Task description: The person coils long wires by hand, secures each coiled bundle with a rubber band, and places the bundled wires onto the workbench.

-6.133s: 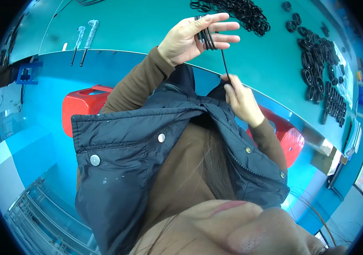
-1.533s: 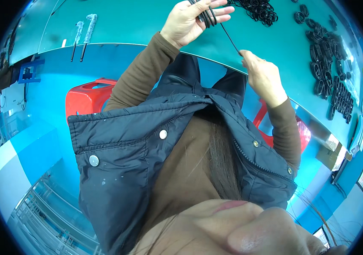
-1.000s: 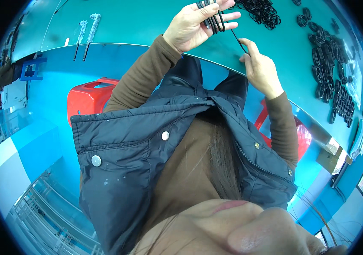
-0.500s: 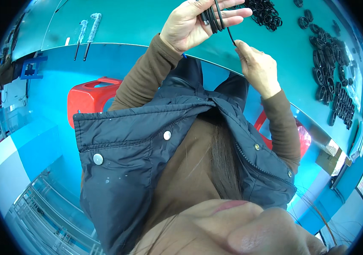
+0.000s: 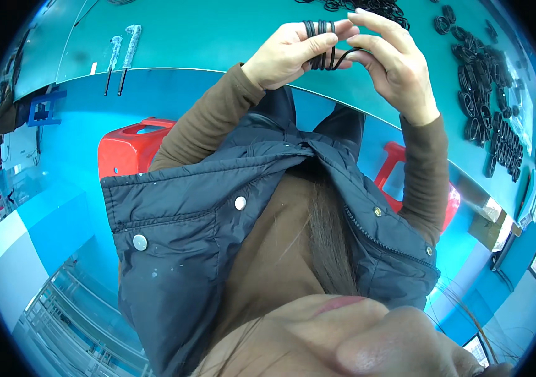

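Where right hand point(image 5: 393, 63) pulled cord taut, now meets left hand point(image 5: 290, 53); black bands point(image 5: 319, 44) wound.

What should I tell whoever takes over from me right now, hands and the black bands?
Left hand: shut around a bundle of black rubber bands looped over its fingers.
Right hand: fingers pinching one strand at the bundle's right side, above the table edge.
Loose black bands lie in heaps on the green table, at the far edge and to the right.
Done: several bands gathered on the left hand.
Left: many loose bands not yet gathered.
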`<state>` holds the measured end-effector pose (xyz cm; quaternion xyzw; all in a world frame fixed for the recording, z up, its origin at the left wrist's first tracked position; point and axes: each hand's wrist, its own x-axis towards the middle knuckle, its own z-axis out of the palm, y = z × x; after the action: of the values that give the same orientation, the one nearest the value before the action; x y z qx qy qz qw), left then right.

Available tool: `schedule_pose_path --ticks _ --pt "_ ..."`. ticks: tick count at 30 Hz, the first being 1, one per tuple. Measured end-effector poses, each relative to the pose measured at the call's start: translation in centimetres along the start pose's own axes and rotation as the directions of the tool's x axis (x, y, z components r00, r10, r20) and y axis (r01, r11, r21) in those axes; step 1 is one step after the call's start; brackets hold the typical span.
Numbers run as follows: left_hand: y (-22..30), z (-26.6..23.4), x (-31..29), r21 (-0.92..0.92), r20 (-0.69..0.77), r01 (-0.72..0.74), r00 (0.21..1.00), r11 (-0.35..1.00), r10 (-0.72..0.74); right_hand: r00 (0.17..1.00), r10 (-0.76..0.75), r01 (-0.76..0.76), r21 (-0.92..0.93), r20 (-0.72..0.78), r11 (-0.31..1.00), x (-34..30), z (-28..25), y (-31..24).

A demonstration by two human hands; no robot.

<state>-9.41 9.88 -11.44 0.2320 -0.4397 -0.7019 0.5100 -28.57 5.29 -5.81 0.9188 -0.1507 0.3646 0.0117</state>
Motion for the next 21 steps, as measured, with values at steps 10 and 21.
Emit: schedule_pose_path --ticks 10,21 --pt "-1.3 1.7 -1.4 0.008 0.081 0.251 0.965 0.968 -0.251 0.997 0.076 -0.073 0.090 -0.021 0.993 -0.3 0.5 2.0" --pt "-0.5 -0.9 -0.5 -0.035 -0.082 0.056 0.995 0.998 -0.058 0.840 0.486 -0.533 0.199 0.240 0.822 -4.1 1.2 -1.6"
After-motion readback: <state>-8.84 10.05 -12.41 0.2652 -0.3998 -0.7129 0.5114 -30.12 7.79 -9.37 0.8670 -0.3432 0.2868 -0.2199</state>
